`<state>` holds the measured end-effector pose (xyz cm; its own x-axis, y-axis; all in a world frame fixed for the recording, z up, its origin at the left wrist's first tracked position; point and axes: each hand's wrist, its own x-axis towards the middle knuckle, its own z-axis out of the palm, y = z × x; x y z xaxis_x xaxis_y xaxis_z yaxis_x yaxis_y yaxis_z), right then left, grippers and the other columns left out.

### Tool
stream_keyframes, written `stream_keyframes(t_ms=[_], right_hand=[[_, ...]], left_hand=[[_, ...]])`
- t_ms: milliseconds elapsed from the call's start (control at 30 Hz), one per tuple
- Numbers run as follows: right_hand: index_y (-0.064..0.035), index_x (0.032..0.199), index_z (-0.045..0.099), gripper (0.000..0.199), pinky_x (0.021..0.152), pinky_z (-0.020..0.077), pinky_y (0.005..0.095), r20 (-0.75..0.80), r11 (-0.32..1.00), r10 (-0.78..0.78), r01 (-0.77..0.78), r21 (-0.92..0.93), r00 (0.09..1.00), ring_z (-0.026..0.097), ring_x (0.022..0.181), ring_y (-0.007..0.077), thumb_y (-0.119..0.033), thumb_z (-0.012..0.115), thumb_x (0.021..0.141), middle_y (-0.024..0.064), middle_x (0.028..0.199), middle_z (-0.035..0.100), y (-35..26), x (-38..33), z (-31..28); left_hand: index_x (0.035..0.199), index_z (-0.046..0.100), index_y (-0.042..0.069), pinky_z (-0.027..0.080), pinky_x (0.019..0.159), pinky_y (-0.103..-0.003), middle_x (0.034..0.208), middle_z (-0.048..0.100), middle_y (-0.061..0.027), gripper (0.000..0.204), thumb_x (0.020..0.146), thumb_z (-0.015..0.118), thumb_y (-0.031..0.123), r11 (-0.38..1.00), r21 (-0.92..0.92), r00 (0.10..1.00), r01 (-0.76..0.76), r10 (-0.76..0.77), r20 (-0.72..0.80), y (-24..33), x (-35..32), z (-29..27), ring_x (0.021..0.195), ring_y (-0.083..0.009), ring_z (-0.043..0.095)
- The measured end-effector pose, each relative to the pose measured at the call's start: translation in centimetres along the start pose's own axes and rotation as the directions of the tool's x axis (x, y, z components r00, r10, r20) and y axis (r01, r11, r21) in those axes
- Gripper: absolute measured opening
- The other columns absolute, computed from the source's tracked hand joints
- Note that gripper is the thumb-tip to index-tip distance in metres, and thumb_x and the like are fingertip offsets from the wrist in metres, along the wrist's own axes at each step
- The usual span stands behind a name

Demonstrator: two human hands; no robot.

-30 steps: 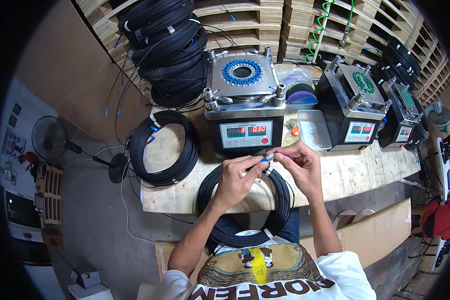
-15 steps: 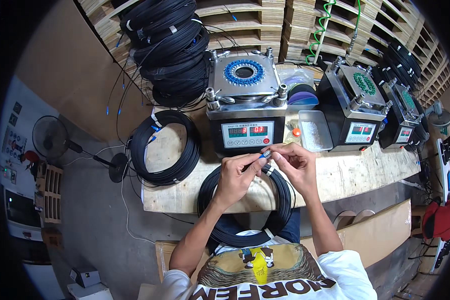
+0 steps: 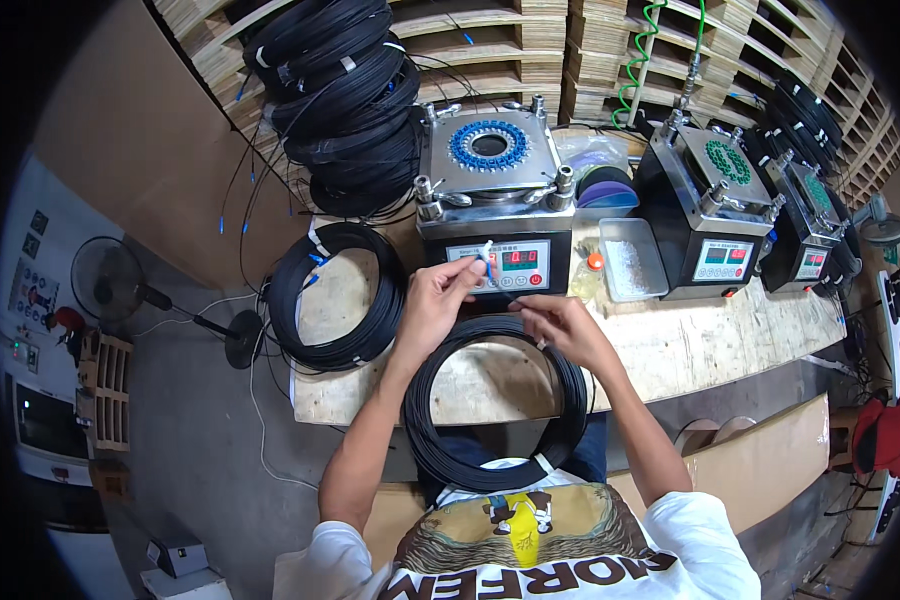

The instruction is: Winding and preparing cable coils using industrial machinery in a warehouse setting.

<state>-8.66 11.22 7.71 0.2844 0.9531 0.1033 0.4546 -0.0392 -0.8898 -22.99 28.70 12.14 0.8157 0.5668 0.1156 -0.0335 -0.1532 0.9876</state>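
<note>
Between thumb and fingertips, my left hand pinches a small blue-and-white cable connector, held upright in front of the nearest machine's display. My right hand is to its right and slightly lower, fingers bent and pinched together over the far rim of a black cable coil. What those fingers hold, if anything, is too small to make out. The coil leans from the bench edge onto my lap. Just beyond my hands stands the polishing machine, its steel plate ringed with blue connector holders.
Another black cable coil lies on the wooden bench at left, with a tall stack of coils behind. Rightward are a clear tray, an orange-capped bottle and two more machines. A fan stands on the floor.
My hands have come apart. The left one moved up and left with the connector, now upright; the right one moved down toward the coil's rim. The nearest machine's display reads differently.
</note>
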Motion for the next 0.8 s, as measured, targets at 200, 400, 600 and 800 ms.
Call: stream_keyframes(t_ms=[200,400,600,800], right_hand=[[0.002,0.102,0.061,0.005,0.06,0.0461,0.0271,-0.343,0.983,0.098,-0.036,0.18,0.934,0.058,0.067,0.0087,-0.002,0.061,0.098,0.0084,0.077,0.068,-0.5,-0.6,0.9],[0.0027,0.101,0.064,0.012,0.068,0.0514,0.0367,-0.264,0.995,-0.083,0.066,-0.074,0.961,0.066,0.074,0.0287,0.004,0.064,0.089,0.0156,0.084,0.066,1.5,0.5,3.3],[-0.0001,0.103,0.067,0.019,0.068,0.0504,0.0417,-0.352,0.979,-0.104,0.033,-0.202,0.93,0.063,0.079,0.0347,0.004,0.064,0.085,0.0176,0.088,0.062,2.4,0.3,5.1],[-0.001,0.099,0.06,0.015,0.065,0.0521,0.0495,-0.41,0.91,-0.026,-0.148,-0.387,0.912,0.063,0.077,0.041,0.004,0.059,0.085,0.0196,0.085,0.061,4.7,-0.4,5.9]], left_hand=[[0.121,0.067,-0.004,0.043,0.059,-0.033,0.082,0.064,-0.0153,0.03,0.103,0.056,0.017,0.851,0.488,0.951,-0.197,0.287,-0.118,0.8,-1.7,-1.5,0.066,-0.0174,0.057],[0.096,0.059,-0.003,0.053,0.07,-0.045,0.099,0.071,-0.0202,0.014,0.098,0.061,0.011,0.743,0.636,0.97,-0.208,0.238,0.038,-0.1,-2.2,-0.2,0.088,-0.0388,0.068],[0.106,0.063,-0.002,0.053,0.075,-0.044,0.096,0.07,-0.0204,0.015,0.094,0.061,0.006,0.676,0.679,0.945,-0.286,0.317,0.083,-6.7,-3.0,-2.3,0.088,-0.0402,0.068],[0.104,0.061,-0.002,0.053,0.073,-0.044,0.091,0.07,-0.0218,0.01,0.095,0.058,0.003,0.725,0.678,0.986,-0.12,0.167,-0.004,-8.3,-3.7,-2.5,0.086,-0.0402,0.069]])
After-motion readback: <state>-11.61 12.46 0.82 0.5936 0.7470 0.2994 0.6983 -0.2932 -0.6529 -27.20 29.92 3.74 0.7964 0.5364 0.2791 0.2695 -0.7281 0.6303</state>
